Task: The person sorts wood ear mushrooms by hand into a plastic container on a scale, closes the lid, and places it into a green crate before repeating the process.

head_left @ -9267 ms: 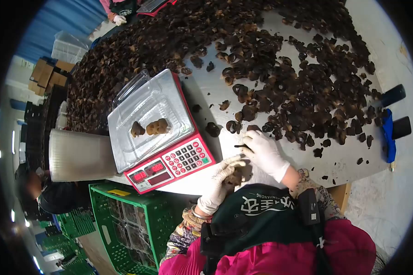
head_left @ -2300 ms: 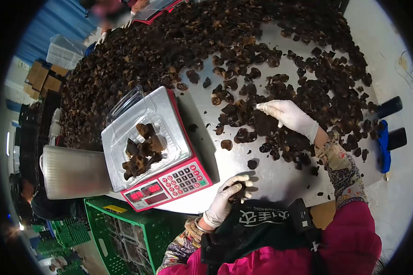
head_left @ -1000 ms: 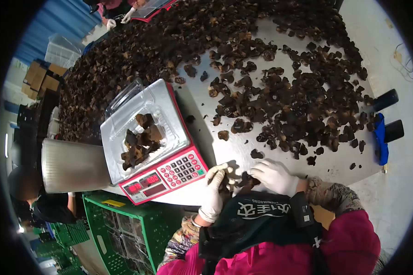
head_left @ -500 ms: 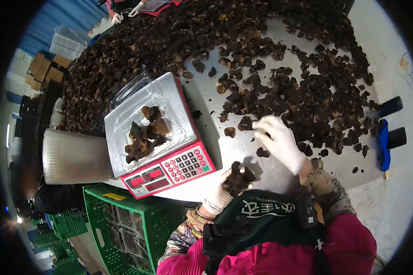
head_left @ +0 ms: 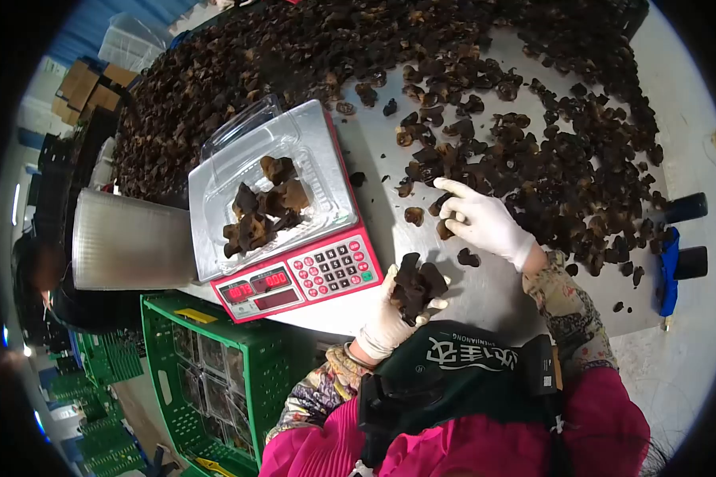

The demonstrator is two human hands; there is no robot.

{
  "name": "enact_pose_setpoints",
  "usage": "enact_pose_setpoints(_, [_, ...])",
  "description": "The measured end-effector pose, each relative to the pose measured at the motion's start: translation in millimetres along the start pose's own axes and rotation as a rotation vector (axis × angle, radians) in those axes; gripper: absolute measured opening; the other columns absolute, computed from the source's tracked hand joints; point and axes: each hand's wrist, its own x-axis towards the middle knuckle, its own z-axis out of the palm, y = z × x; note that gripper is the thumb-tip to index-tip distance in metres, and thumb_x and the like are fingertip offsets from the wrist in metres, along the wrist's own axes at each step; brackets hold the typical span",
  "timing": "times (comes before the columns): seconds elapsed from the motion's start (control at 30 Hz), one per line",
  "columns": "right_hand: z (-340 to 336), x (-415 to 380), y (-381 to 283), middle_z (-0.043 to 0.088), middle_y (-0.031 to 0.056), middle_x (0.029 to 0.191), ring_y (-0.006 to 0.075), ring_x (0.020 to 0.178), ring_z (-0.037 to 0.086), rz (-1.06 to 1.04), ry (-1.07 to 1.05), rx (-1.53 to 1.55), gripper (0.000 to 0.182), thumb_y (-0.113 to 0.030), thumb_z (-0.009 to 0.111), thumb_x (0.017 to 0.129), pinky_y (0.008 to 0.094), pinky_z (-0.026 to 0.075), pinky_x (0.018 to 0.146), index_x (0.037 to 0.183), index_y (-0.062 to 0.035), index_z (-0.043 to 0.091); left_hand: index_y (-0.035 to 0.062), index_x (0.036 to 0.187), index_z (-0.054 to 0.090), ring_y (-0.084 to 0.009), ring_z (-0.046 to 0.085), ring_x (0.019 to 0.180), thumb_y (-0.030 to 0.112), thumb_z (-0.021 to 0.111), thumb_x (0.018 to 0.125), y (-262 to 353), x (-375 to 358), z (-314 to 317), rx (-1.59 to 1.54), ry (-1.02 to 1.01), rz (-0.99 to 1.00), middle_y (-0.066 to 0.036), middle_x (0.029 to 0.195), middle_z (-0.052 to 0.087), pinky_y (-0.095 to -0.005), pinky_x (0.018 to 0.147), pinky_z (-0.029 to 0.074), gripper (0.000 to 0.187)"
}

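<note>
My left hand (head_left: pixel 382 327), in a white glove, is close to my apron and cups a clump of dark wood ear mushrooms (head_left: pixel 418 288). My gloved right hand (head_left: pixel 489 226) is over the table, index finger stretched toward the loose wood ear mushrooms (head_left: pixel 485 171). Its other fingers curl in, with a small brown mushroom piece (head_left: pixel 445 230) at the thumb and fingertips. To the left, a red and silver digital scale (head_left: pixel 338 274) carries an open clear plastic box (head_left: pixel 215 203) with several mushroom pieces (head_left: pixel 266 211) inside.
A stack of clear plastic boxes (head_left: pixel 131 242) stands left of the scale. Below it, a green crate (head_left: pixel 155 350) holds packed clear boxes. A large heap of mushrooms (head_left: pixel 294 60) covers the table's far side. Dark objects and a blue cloth (head_left: pixel 668 274) lie at the right edge.
The view has shifted, so the table appears farther right and higher. My right index finger has stretched out while the others curl, and a brown piece now shows at its fingertips. My left hand keeps its clump.
</note>
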Motion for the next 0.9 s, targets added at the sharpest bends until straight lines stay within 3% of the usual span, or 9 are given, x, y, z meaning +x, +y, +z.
enact_pose_setpoints(0.07, [9,5,3,0.057,0.0128,0.123,0.0202,0.067,0.059,-0.103,0.011,-0.191,0.013,0.000,0.062,0.078,0.0288,0.049,0.064,0.091,-0.0020,0.061,0.0253,0.128,0.044,-0.0326,0.060,0.093,0.062,0.043,0.091,-1,-3,7,0.033,-0.083,0.069,-0.017,0.122,0.054,-0.0255,0.053,0.043,0.052])
enact_pose_setpoints(0.17, [13,-2,-5,0.062,0.0109,0.100,0.0227,0.068,0.060,-0.079,0.101,0.048,0.014,0.001,0.062,0.078,0.0305,0.050,0.065,0.091,-0.0024,0.061,0.0242,0.132,0.043,-0.0342,0.059,0.103,0.065,0.043,0.090,-5,-12,15,0.101,0.050,0.147,-0.016,0.125,0.053,-0.0271,0.061,0.047,0.059])
enact_pose_setpoints(0.2, [11,-8,-16,0.062,0.0094,0.099,0.0248,0.071,0.062,-0.039,0.132,0.063,0.012,-0.003,0.063,0.079,0.0330,0.051,0.065,0.091,-0.0040,0.061,0.0110,0.135,0.042,-0.0309,0.060,0.108,0.061,0.041,0.092,-3,-14,16,0.030,-0.064,0.141,-0.013,0.128,0.053,-0.0273,0.064,0.049,0.065])
enact_pose_setpoints(0.3, [3,-33,-53,0.062,0.0079,0.098,0.0230,0.070,0.064,0.038,0.166,0.089,0.011,-0.008,0.064,0.082,0.0338,0.052,0.063,0.092,-0.0062,0.062,0.0091,0.136,0.041,-0.0272,0.059,0.110,0.057,0.043,0.093,-6,-14,22,0.151,0.063,0.225,-0.013,0.128,0.053,-0.0248,0.067,0.049,0.064])
enact_pose_setpoints(0.43, [15,-65,-76,0.064,0.0076,0.097,0.0244,0.084,0.065,-0.234,0.193,-0.178,0.019,-0.011,0.065,0.083,0.0338,0.052,0.069,0.101,-0.0081,0.063,0.0053,0.134,0.042,-0.0164,0.060,0.098,0.043,0.047,0.097,-11,-7,18,0.240,-0.091,0.333,-0.009,0.115,0.058,-0.0233,0.067,0.049,0.053])
enact_pose_setpoints(0.6, [32,-80,-76,0.062,0.0058,0.103,0.0232,0.089,0.063,-0.235,0.220,-0.143,0.028,-0.013,0.066,0.080,0.0345,0.052,0.069,0.107,-0.0083,0.061,0.0023,0.122,0.050,-0.0108,0.057,0.079,0.014,0.058,0.092,-9,-15,36,0.348,0.059,0.277,-0.003,0.094,0.059,-0.0244,0.063,0.047,0.033])
enact_pose_setpoints(0.77, [15,-63,-93,0.059,0.0055,0.112,0.0233,0.092,0.061,-0.280,0.135,0.072,0.031,-0.012,0.068,0.080,0.0337,0.053,0.072,0.111,-0.0090,0.065,0.0070,0.120,0.047,-0.0127,0.058,0.084,0.012,0.057,0.089,5,-30,62,0.358,0.130,0.426,-0.006,0.102,0.057,-0.0222,0.068,0.047,0.033])
enact_pose_setpoints(0.83, [10,-53,-102,0.059,0.0072,0.116,0.0237,0.092,0.063,-0.278,0.155,0.434,0.037,-0.011,0.068,0.081,0.0318,0.053,0.078,0.118,-0.0113,0.064,0.0081,0.121,0.047,-0.0171,0.061,0.087,0.013,0.058,0.088,19,-36,73,0.351,0.112,0.558,-0.008,0.105,0.057,-0.0219,0.065,0.048,0.035])
enact_pose_setpoints(0.9, [1,-47,-95,0.059,0.0085,0.116,0.0237,0.093,0.063,-0.001,0.193,0.518,0.032,-0.009,0.068,0.081,0.0319,0.052,0.080,0.112,-0.0102,0.066,0.0090,0.123,0.047,-0.0236,0.064,0.085,0.012,0.062,0.085,49,-49,81,0.377,-0.019,0.650,-0.012,0.109,0.057,-0.0227,0.056,0.049,0.041])
